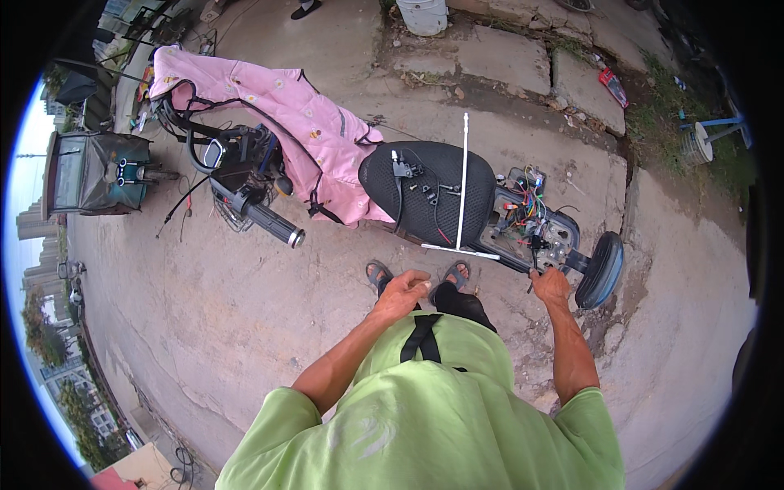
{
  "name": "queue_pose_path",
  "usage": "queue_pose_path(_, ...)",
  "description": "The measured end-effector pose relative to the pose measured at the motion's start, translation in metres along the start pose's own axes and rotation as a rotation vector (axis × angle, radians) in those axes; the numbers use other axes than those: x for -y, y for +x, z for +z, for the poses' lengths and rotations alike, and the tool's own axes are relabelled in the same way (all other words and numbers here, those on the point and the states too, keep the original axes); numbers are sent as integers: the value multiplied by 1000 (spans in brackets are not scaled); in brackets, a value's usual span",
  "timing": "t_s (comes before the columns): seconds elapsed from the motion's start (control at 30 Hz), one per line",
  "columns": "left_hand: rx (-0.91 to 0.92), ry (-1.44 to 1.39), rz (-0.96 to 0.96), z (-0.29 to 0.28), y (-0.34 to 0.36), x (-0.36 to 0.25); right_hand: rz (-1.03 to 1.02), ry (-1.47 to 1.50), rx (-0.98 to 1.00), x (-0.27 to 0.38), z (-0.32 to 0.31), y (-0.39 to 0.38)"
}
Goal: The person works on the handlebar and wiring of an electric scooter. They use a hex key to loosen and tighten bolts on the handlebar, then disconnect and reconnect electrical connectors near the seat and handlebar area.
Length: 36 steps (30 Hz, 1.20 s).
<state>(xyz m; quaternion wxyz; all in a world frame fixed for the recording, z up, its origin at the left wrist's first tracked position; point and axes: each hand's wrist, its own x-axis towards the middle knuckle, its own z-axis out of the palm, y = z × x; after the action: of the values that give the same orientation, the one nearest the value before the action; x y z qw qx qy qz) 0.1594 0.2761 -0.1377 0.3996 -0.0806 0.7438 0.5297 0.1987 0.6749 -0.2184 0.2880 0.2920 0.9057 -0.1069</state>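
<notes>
An electric scooter stands crosswise in front of me, with its black mesh seat in the middle and its rear section stripped open. My right hand is closed at the near edge of the rear frame, beside a cluster of coloured wires. A thin dark piece shows at its fingertips, too small to name. In front of my body, my left hand is held with its fingers pinched together; what they hold is hard to make out. On the seat lie a black bracket, small loose parts and a white rod.
A pink padded cover drapes over the scooter's front, near the handlebar grip. The rear wheel or fender sticks out at the right. Beyond are a white bucket, broken concrete slabs and a red package. A covered three-wheeler stands far left.
</notes>
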Motion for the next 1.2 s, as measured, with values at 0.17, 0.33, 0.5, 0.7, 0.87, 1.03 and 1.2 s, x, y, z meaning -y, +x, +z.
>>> queue_pose_path(0.17,-69,-69,-23,-17,-11,7,15,51,50,-8,8,-1)
queue_pose_path(0.33,-135,-107,-64,-29,-24,19,-17,25,51,-2,6,-6)
queue_pose_path(0.5,-176,-160,-121,-35,-40,26,-79,47,7,-5,3,-14)
queue_pose_path(0.7,-276,-226,-190,-46,-71,40,-178,302,28,-29,4,-31)
queue_pose_path(0.87,-357,-261,-193,-70,-88,69,-55,673,226,-36,1,-48)
queue_pose_path(1.03,-368,-290,-176,-105,-95,81,39,1006,459,7,-56,-92)
queue_pose_path(1.2,-336,-366,-79,-156,-91,73,-46,1305,461,73,-74,-139)
